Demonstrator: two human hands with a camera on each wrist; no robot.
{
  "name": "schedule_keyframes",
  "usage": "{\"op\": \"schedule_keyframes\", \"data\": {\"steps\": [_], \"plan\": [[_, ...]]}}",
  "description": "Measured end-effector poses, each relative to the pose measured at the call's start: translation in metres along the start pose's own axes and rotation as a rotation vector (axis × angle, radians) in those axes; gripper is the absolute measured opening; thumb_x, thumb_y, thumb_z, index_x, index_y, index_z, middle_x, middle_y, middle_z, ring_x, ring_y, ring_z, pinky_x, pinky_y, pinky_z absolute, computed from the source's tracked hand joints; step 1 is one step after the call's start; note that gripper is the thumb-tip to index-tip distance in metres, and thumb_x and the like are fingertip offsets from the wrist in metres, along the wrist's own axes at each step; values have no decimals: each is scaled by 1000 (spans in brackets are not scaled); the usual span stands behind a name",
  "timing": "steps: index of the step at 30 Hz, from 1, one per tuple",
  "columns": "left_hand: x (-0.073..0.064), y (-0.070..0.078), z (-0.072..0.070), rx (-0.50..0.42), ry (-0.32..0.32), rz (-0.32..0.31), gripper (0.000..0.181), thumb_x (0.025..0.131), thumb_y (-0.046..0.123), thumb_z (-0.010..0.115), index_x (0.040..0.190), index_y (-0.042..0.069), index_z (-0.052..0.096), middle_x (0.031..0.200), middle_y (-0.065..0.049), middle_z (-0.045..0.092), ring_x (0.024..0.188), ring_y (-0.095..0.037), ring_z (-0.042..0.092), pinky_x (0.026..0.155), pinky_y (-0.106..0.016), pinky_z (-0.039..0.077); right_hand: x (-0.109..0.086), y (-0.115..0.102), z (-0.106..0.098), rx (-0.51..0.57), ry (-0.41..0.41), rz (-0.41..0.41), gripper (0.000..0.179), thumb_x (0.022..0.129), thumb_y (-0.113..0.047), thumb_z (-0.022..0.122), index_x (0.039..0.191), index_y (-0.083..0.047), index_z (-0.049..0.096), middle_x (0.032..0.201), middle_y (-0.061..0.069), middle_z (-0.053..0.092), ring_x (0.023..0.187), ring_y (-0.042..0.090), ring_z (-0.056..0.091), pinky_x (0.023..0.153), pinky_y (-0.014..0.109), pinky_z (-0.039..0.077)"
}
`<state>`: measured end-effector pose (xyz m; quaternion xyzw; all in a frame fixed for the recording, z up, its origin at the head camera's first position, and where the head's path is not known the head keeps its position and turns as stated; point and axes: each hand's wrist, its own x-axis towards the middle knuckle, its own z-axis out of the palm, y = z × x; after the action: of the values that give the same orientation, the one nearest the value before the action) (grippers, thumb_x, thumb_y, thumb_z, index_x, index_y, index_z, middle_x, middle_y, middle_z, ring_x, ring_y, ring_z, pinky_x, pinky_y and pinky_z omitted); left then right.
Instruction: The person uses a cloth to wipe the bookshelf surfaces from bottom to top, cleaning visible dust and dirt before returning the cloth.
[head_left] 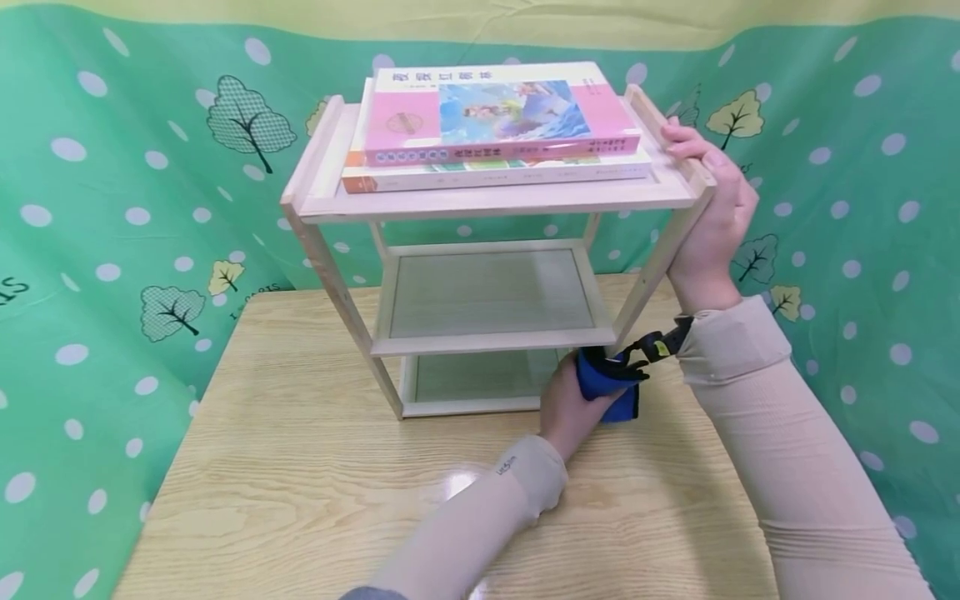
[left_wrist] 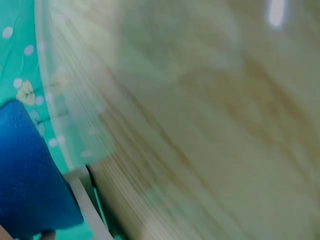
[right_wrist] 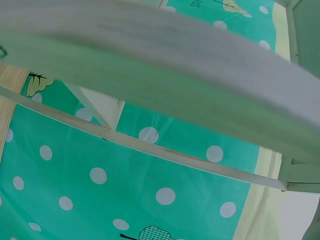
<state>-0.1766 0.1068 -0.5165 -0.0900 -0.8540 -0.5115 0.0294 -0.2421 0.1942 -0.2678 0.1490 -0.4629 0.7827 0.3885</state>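
Observation:
A pale wooden three-tier shelf (head_left: 495, 341) stands on the table. My right hand (head_left: 716, 200) holds its upper right side, fingers over the top side rail (head_left: 660, 125). In the right wrist view, shelf bars (right_wrist: 160, 70) cross the picture, and the hand is mostly out of sight. Lower down, my left hand (head_left: 570, 408) grips a folded blue cloth (head_left: 618, 404) with dark edges, beside the shelf's front right leg (head_left: 648, 267). The cloth (left_wrist: 32, 175) fills the left side of the left wrist view, with only bits of fingers below it.
Two books (head_left: 502, 125) lie stacked on the top tier. The lower two tiers sit beneath it. The wood-grain table (head_left: 300, 483) reaches back to a green dotted curtain (head_left: 97, 250). A black strap with a buckle (head_left: 660, 343) is at the right wrist.

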Motion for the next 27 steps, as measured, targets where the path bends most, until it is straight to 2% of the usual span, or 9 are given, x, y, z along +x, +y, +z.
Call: {"op": "schedule_keyframes", "data": {"steps": [6,11,14,19,22,27], "plan": [[-7,3,4,43,94,-8,76,81,57,74,137,13,46,123,-2,65,108,-16,64,90,-35,55,0,2,0,-4,8,-8,48,95,1,26,75,4,69,96,10,76,124,31,61,110,31,43],[-8,1,6,54,107,-6,72,83,55,73,134,12,48,120,-3,65,105,-17,65,87,-36,55,1,2,0,0,8,-23,48,95,1,25,75,4,69,96,11,76,123,32,61,110,32,43],[-6,-2,4,34,60,6,70,85,51,73,136,11,48,122,-4,65,109,-18,64,90,-36,54,1,1,0,6,3,-25,48,95,2,25,75,5,69,95,10,76,123,32,61,111,32,42],[1,-11,-4,-43,-73,52,67,89,43,71,142,12,44,131,-4,61,120,-16,59,103,-36,49,1,1,1,2,2,-34,49,95,3,24,75,5,69,95,10,76,122,32,61,111,32,42],[5,-16,-8,-85,-139,78,63,90,40,71,141,15,45,131,-3,61,121,-15,59,104,-35,48,1,1,2,-1,4,-34,50,95,3,24,76,5,69,95,10,76,122,32,61,111,32,42],[14,-24,-17,-93,-251,122,57,93,33,68,141,14,45,131,-6,62,121,-18,59,103,-33,48,0,0,2,11,13,-13,50,96,3,24,76,5,69,96,11,76,123,31,61,111,32,42]]}}
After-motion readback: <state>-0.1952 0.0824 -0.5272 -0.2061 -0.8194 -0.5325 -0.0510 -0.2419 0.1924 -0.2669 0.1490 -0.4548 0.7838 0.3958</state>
